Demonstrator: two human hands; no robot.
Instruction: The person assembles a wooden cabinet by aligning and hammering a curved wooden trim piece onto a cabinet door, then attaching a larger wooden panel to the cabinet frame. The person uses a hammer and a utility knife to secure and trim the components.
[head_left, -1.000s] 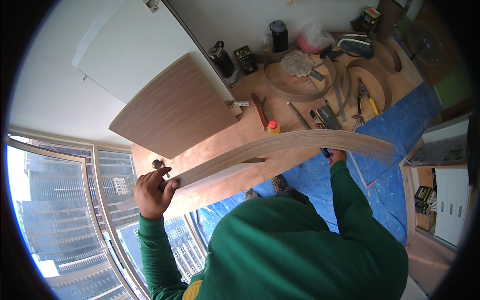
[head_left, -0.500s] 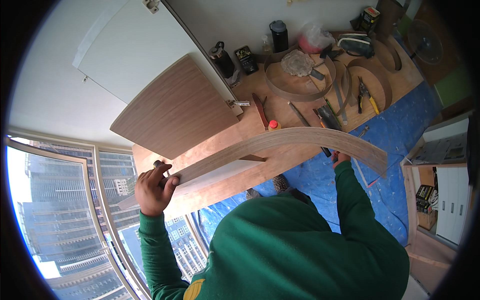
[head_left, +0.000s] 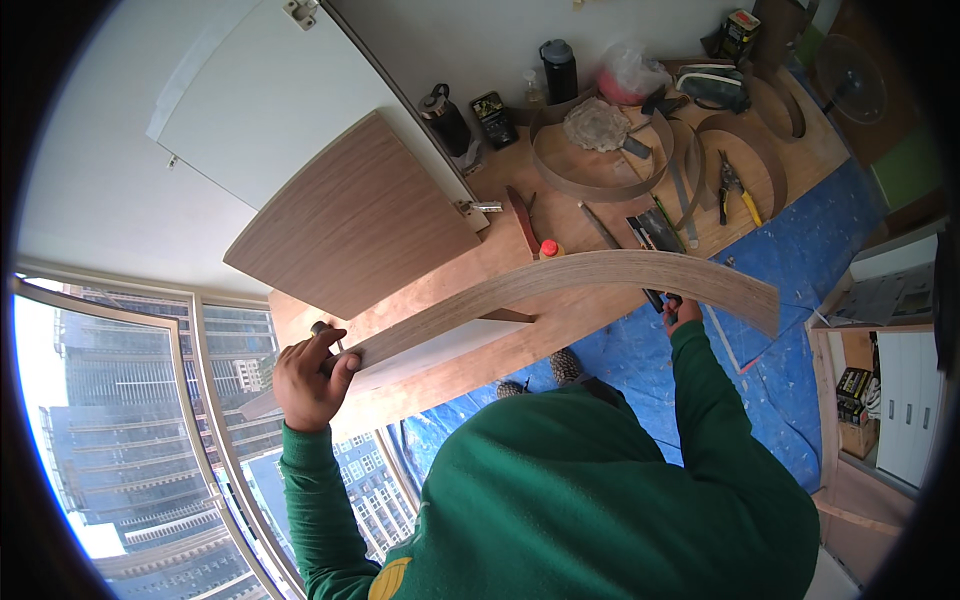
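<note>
While the left hand is clenching the long wood-veneer strip at eight o'clock, the right hand is gripping it at three o'clock, fitting it along the cabinet panel; next needs steady alignment. The strip's right end is drooping lower than a second ago.
</note>
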